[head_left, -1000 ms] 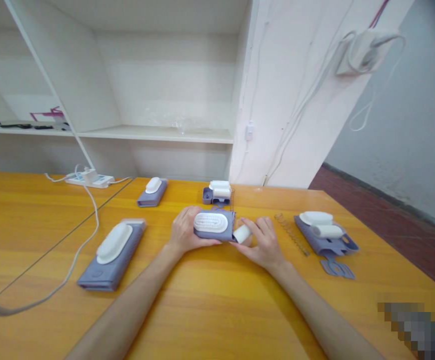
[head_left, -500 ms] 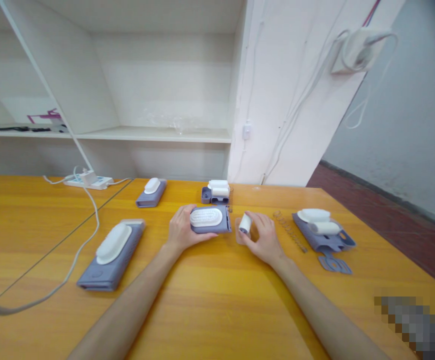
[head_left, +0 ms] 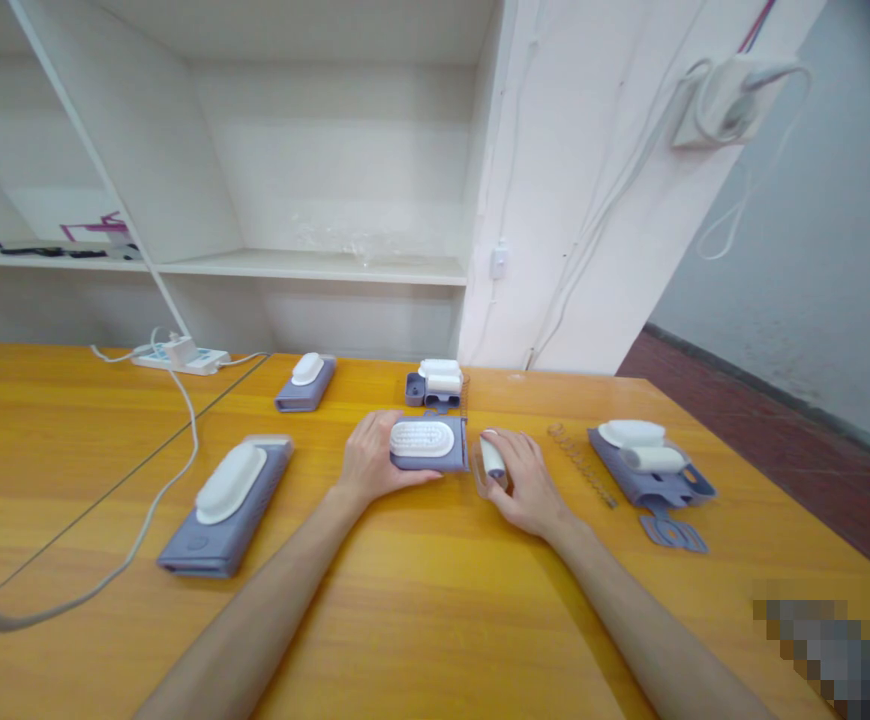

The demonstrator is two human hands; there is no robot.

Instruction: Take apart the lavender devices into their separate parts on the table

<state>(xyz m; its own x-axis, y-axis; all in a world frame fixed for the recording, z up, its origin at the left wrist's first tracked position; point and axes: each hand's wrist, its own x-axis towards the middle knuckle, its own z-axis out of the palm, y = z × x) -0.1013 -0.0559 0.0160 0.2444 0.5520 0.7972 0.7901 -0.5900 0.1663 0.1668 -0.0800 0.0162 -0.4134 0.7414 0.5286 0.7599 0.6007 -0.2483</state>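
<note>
My left hand [head_left: 372, 458] grips the left end of a grey-purple case [head_left: 405, 462] with a white oval bristle brush [head_left: 421, 438] on its upper face. The right end of this case points toward my other hand. Between the thumb and fingers of my right hand [head_left: 529, 485] is a small white cylinder [head_left: 492, 455], tilted, with a dark lower end. A clear plastic piece [head_left: 479, 478] shows beside and under the cylinder, partly hidden; whether my fingers touch it I cannot tell.
A coil spring [head_left: 583, 468] and an opened case [head_left: 630, 477] with a flat grey part [head_left: 673, 532] lie right. Another opened case [head_left: 415, 390] is behind. Closed cases [head_left: 217, 540] [head_left: 301, 398] stand left, near a power strip [head_left: 187, 358] and cable [head_left: 169, 500].
In my right hand the white cylinder has turned, so its dark end now points down and right instead of down and left. The held case appears slightly farther right.
</note>
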